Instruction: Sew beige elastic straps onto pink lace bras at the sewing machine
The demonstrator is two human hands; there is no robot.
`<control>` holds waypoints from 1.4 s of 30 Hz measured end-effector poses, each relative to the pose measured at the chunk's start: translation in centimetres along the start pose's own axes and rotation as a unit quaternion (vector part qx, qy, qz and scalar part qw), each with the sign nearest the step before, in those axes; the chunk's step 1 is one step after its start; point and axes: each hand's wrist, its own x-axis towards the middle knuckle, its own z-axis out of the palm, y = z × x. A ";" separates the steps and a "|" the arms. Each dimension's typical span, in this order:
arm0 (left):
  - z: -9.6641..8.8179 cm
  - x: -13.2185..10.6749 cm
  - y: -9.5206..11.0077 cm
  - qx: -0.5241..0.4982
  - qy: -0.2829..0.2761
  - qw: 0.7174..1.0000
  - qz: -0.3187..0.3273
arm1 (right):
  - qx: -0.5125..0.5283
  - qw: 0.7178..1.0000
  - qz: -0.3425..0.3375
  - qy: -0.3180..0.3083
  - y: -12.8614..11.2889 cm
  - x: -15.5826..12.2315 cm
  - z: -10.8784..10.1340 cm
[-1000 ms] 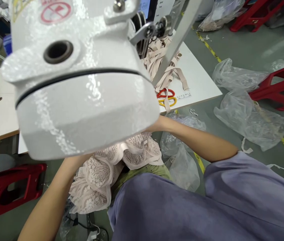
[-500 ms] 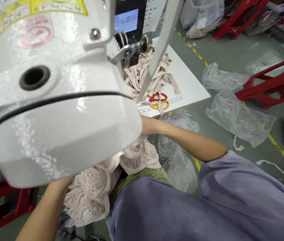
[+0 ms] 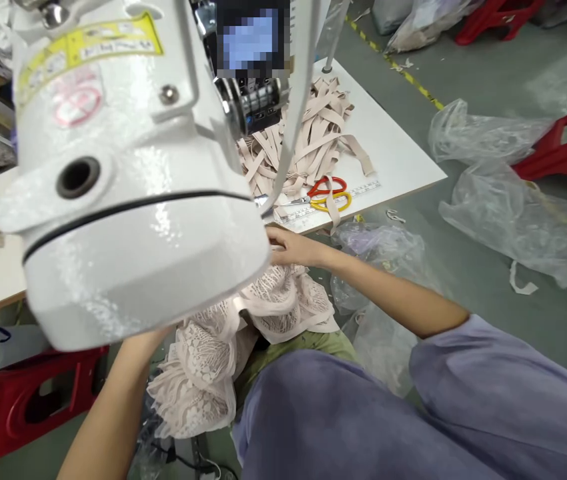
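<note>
A big white sewing machine head (image 3: pixel 128 193) fills the upper left and hides most of the work under it. My right hand (image 3: pixel 291 247) shows partly at the machine's right edge, fingers stretched toward the pale pink lace fabric (image 3: pixel 243 327) that hangs from under the machine over my lap. My left hand is hidden behind the machine; only its forearm (image 3: pixel 108 413) rises from the bottom left. A pile of beige elastic straps (image 3: pixel 313 137) lies on the white table (image 3: pixel 403 167), with red and yellow scissors (image 3: pixel 331 193) beside it.
Clear plastic bags (image 3: pixel 508 200) lie on the grey floor to the right, another (image 3: pixel 378 260) beside my right arm. Red plastic stools stand at the left (image 3: pixel 28 407) and at the right edge (image 3: pixel 563 150). A yellow floor line (image 3: pixel 408 77) runs past the table.
The view has shifted, so the machine head sits a little higher and to the right. My right hand has come out from behind the machine's edge and now shows.
</note>
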 end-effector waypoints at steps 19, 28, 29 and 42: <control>0.4 -2.2 3.1 0.106 -0.036 0.993 0.037 | 0.353 0.909 0.154 0.162 2.8 -5.7 -1.5; 4.5 -12.0 9.6 0.054 0.038 0.963 0.262 | 0.000 0.990 -0.070 -0.126 -7.9 -8.9 3.7; 5.1 -12.0 9.8 0.033 -0.006 0.967 0.253 | -0.015 0.981 -0.090 -0.172 -8.7 -8.9 4.8; 5.1 -6.2 5.5 -0.092 0.047 0.984 -0.145 | -0.106 0.994 0.003 0.039 -6.8 -3.3 5.5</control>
